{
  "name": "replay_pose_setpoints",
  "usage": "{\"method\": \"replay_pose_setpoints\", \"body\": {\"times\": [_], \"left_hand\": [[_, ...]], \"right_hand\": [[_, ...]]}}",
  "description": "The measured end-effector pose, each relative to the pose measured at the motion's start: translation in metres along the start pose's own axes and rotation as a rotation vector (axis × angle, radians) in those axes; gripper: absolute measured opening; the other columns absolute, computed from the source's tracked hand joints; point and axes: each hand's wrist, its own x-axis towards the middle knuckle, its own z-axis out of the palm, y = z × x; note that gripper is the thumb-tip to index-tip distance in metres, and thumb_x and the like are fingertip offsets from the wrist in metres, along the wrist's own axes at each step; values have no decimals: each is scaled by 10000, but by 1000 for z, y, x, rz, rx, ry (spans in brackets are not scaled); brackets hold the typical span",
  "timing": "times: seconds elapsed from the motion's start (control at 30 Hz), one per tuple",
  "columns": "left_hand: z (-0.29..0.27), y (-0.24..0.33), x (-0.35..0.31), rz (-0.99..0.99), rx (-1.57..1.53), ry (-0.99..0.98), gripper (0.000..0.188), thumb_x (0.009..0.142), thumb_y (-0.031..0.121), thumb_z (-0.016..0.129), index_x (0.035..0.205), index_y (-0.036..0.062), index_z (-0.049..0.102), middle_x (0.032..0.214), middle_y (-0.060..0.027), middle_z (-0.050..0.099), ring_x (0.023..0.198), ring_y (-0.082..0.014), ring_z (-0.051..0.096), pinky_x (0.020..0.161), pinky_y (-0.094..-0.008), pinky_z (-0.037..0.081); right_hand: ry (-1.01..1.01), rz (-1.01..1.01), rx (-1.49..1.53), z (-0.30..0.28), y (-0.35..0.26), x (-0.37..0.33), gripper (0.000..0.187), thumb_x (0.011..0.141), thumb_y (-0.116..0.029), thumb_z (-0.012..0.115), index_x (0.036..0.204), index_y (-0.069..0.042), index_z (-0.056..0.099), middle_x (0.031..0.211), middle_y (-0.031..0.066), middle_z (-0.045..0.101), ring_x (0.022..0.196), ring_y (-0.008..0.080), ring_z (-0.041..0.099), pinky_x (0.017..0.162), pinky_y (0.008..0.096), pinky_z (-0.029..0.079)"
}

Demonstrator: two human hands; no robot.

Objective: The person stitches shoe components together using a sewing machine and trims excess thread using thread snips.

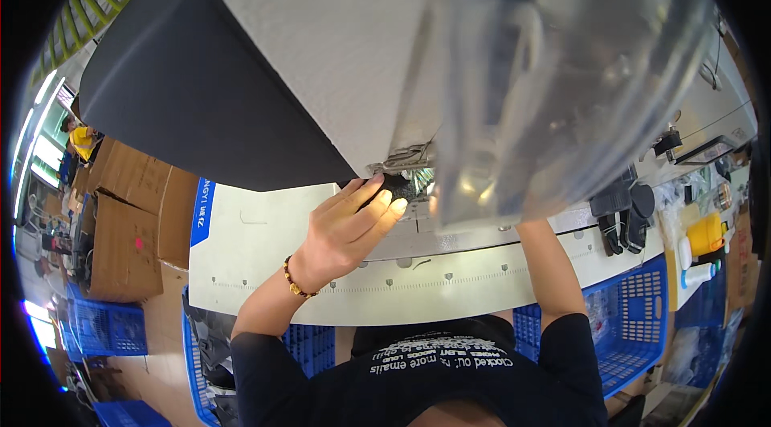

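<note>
My left hand (349, 228) reaches up to the lit stitching area of a white sewing machine (321, 50). Its fingers are bent together around a small black piece (395, 185), which looks like fabric; most of it is covered by the fingers and the machine. Just above the fingertips is the metal presser and needle part (408, 156). My right forearm (552, 266) comes in from the right side of the table. The right hand is hidden behind a blurred, clear plastic part (514, 106), so its fingers cannot be made out.
A white worktable (265, 274) with a printed scale curves in front of me. Black clips or straps (625, 210) lie at its right. Blue baskets (642, 307) stand below, with dark items in the left one. Cardboard boxes (128, 242) are stacked left; a yellow bottle (707, 234) stands right.
</note>
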Motion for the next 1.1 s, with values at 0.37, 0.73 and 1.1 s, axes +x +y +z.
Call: {"method": "replay_pose_setpoints", "body": {"times": [0.37,0.73,1.1], "left_hand": [[1,-5,4,-15,6,-26,233,613,18,600,844,37,621,840,-65,570,843,-223,594,669,-311,526],[4,-15,4,-84,-38,-38,257,594,6,599,847,46,612,830,-50,570,680,-176,586,564,-254,502],[17,-10,-5,-73,98,-50,265,601,-22,579,863,9,603,876,-84,582,757,-205,583,641,-302,508]], "right_hand": [[118,-373,-822,33,-24,-1,321,655,-97,689,956,-49,589,909,62,623,822,170,600,722,306,482],[193,-366,-594,12,4,13,388,644,-113,708,988,-46,540,928,72,596,820,162,586,702,296,488],[-115,228,447,-15,10,37,307,771,-170,570,1054,-62,525,1010,98,574,888,228,576,782,342,482]]}}
